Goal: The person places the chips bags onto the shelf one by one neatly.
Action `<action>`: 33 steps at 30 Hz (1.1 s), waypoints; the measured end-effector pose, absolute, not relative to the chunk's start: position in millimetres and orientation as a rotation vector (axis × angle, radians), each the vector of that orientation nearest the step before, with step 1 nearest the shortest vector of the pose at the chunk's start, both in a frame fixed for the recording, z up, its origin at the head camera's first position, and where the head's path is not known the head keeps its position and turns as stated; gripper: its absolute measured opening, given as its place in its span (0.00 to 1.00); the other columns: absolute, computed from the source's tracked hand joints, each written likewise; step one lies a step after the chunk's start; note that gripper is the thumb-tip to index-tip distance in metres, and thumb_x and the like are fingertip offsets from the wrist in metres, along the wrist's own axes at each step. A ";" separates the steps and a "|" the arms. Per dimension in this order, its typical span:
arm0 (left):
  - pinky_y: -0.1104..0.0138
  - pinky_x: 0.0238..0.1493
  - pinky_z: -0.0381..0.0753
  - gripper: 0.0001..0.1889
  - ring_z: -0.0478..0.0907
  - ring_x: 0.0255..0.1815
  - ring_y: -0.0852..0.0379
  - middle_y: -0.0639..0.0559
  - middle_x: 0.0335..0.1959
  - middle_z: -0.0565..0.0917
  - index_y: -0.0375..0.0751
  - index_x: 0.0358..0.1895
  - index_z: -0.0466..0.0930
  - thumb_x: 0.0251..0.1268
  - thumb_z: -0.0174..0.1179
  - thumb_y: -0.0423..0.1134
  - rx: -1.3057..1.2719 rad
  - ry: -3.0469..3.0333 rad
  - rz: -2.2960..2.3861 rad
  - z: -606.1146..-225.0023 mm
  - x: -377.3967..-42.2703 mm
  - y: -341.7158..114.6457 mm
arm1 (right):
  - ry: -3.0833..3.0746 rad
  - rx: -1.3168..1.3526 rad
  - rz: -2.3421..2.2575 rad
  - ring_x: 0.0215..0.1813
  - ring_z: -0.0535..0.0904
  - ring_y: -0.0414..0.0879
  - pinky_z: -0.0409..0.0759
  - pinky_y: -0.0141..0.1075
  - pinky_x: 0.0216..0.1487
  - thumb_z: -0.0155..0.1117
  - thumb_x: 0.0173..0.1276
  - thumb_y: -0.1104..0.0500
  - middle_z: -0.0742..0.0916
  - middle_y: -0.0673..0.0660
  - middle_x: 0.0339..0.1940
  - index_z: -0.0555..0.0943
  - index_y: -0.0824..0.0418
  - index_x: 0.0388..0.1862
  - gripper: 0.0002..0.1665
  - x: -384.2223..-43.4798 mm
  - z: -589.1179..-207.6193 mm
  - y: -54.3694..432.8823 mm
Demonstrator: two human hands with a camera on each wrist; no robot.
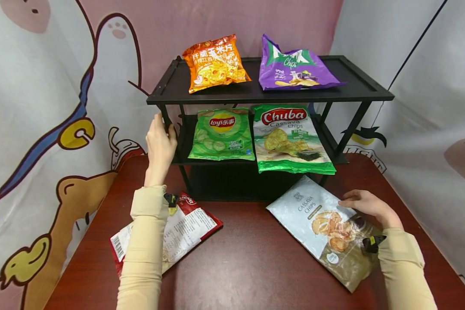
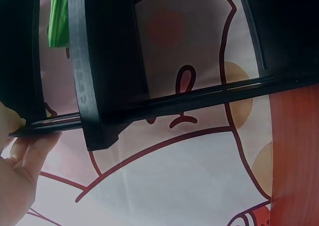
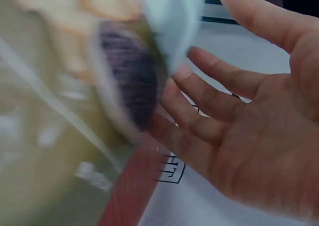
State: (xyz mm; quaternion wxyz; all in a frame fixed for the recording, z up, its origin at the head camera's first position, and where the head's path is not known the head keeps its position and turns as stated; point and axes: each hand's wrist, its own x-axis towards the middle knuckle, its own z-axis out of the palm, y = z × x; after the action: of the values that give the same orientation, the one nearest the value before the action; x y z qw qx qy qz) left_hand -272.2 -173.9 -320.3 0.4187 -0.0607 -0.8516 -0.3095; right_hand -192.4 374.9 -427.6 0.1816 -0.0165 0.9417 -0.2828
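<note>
My left hand grips the upper left front post of a black shelf rack. In the left wrist view, thumb and fingers wrap that post. My right hand is at the right edge of a silver and gold cassava chips bag, which lies slanted on the table. The right wrist view shows that palm spread, with fingertips at or partly behind the bag's edge; whether they touch it I cannot tell. The thumb is apart from the bag.
An orange chip bag and a purple one stand on the top shelf. Green Lay's and Chuba bags lean on the middle shelf. A red and white bag lies on the table, partly under my left forearm.
</note>
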 end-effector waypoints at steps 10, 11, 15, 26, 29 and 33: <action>0.49 0.34 0.74 0.14 0.76 0.33 0.36 0.33 0.33 0.75 0.28 0.53 0.69 0.69 0.49 0.33 -0.149 -2.135 -0.775 -320.6 -272.8 -174.1 | 2.549 -0.099 -0.848 0.44 0.74 0.51 0.74 0.38 0.40 0.65 0.61 0.54 0.79 0.67 0.45 0.71 0.76 0.53 0.30 -191.6 -444.8 371.0; 0.49 0.33 0.74 0.14 0.76 0.32 0.36 0.32 0.33 0.75 0.28 0.53 0.69 0.69 0.49 0.33 -0.149 -2.136 -0.773 -320.5 -272.5 -174.3 | 2.553 -0.114 -0.866 0.42 0.73 0.50 0.73 0.38 0.39 0.65 0.61 0.56 0.79 0.66 0.43 0.71 0.75 0.50 0.27 -191.1 -446.7 368.0; 0.49 0.32 0.74 0.14 0.76 0.32 0.36 0.33 0.33 0.75 0.28 0.54 0.69 0.69 0.49 0.33 -0.150 -2.141 -0.766 -320.1 -271.8 -175.0 | 2.617 -0.199 -0.877 0.41 0.71 0.49 0.69 0.37 0.38 0.66 0.58 0.61 0.78 0.61 0.39 0.73 0.70 0.44 0.19 -190.4 -450.0 355.2; 0.49 0.33 0.75 0.14 0.77 0.33 0.36 0.33 0.34 0.75 0.28 0.53 0.69 0.69 0.50 0.33 -0.149 -2.142 -0.774 -319.7 -271.3 -175.0 | 2.781 -0.435 -0.798 0.34 0.72 0.46 0.69 0.37 0.33 0.66 0.59 0.63 0.81 0.61 0.33 0.73 0.71 0.42 0.16 -191.0 -450.3 305.3; 0.49 0.33 0.74 0.14 0.77 0.33 0.36 0.33 0.34 0.76 0.28 0.54 0.69 0.69 0.50 0.33 -0.151 -2.142 -0.771 -319.9 -271.7 -174.8 | 2.781 -0.439 -0.818 0.32 0.70 0.45 0.68 0.37 0.32 0.65 0.59 0.64 0.80 0.60 0.30 0.74 0.71 0.40 0.15 -192.1 -451.2 291.6; 0.49 0.33 0.75 0.14 0.77 0.33 0.36 0.33 0.34 0.76 0.28 0.53 0.69 0.69 0.49 0.33 -0.152 -2.143 -0.770 -319.9 -272.4 -174.6 | 2.769 -0.393 -0.864 0.32 0.71 0.46 0.68 0.37 0.33 0.64 0.59 0.64 0.81 0.61 0.31 0.74 0.71 0.40 0.14 -192.0 -452.0 279.2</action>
State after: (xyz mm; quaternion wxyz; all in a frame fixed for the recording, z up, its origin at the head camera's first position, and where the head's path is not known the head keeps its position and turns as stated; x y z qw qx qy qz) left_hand -272.4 -174.6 -319.9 0.4166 -0.0605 -0.8536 -0.3068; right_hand -192.0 279.2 -452.0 0.1068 -0.1336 0.9405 -0.2935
